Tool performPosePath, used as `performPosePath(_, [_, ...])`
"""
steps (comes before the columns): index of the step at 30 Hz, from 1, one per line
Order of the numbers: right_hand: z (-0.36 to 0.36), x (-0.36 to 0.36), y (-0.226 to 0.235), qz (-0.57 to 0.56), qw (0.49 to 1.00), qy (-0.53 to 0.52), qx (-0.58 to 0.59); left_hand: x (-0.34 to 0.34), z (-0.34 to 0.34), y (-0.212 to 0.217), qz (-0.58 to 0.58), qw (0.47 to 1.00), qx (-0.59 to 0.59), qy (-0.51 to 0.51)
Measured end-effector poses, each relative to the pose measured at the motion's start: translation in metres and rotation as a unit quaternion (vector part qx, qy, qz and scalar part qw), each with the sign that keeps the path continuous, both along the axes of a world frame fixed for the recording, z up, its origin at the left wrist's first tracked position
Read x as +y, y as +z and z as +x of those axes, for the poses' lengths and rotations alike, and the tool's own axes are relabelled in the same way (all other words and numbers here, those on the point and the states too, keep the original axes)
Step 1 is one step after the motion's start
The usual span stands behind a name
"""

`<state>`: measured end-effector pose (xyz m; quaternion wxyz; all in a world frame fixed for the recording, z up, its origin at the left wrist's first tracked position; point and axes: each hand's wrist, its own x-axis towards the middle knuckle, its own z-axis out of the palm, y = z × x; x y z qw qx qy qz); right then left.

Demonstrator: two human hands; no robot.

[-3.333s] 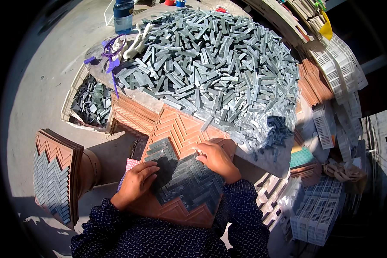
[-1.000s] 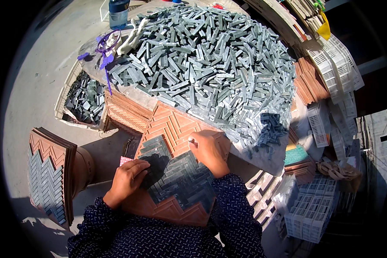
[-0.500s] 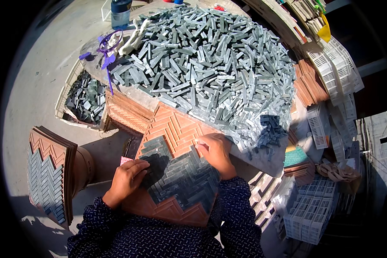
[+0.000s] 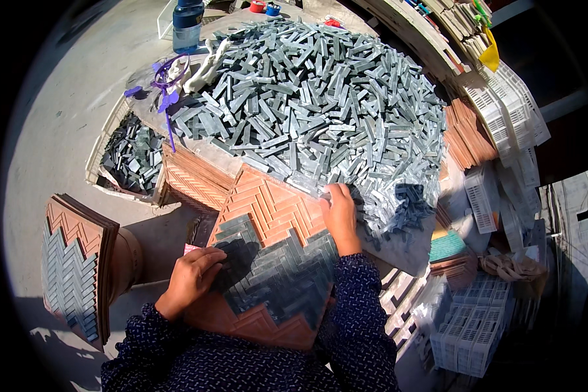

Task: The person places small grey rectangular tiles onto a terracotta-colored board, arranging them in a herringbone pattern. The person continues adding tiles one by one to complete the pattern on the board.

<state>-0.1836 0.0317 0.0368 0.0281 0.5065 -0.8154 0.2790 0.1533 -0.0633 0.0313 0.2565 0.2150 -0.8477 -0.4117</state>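
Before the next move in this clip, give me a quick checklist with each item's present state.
1. Left hand at the orange herringbone template's left edge: ok.
2. Right hand beside the pile of loose grey strips: ok.
3. Strip held in the right hand: cannot tell; fingertips are washed out by glare.
4. Every template groove filled: not ok; the upper ones are bare.
5. Laid dark strips in a herringbone pattern: ok.

Board (image 4: 287, 204) orange-brown, zigzag lines; strips in it (image 4: 284, 274) dark grey, zigzag too; strip pile (image 4: 320, 91) grey-green; sleeves (image 4: 359, 313) dark blue, small white marks; bottle (image 4: 187, 31) blue; crates (image 4: 467, 333) white
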Motion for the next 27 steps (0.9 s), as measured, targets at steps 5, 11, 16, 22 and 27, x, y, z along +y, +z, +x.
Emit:
performPosePath(5, [0.048, -0.014, 0.001, -0.054, 0.947, 0.075, -0.307, 0.0, 0.002, -0.002, 0.006, 1.0, -0.006, -0.003])
performPosePath(11, [0.068, 0.0, -0.015, -0.033, 0.896, 0.033, -0.441, -0.001, 0.0, -0.006, 0.011, 1.0, 0.008, -0.003])
performPosePath(16, [0.078, 0.014, -0.021, -0.007, 0.893, -0.005, -0.449, -0.002, 0.004, -0.008, 0.004, 1.0, -0.001, 0.004])
performPosePath(22, [0.088, 0.018, -0.021, 0.011, 0.964, 0.018, -0.264, 0.0, 0.0, -0.006, 0.014, 1.0, 0.012, -0.007])
performPosePath(27, [0.095, 0.019, -0.009, 0.072, 0.987, 0.023, -0.139, 0.001, 0.002, -0.005, 0.004, 1.0, 0.009, 0.003])
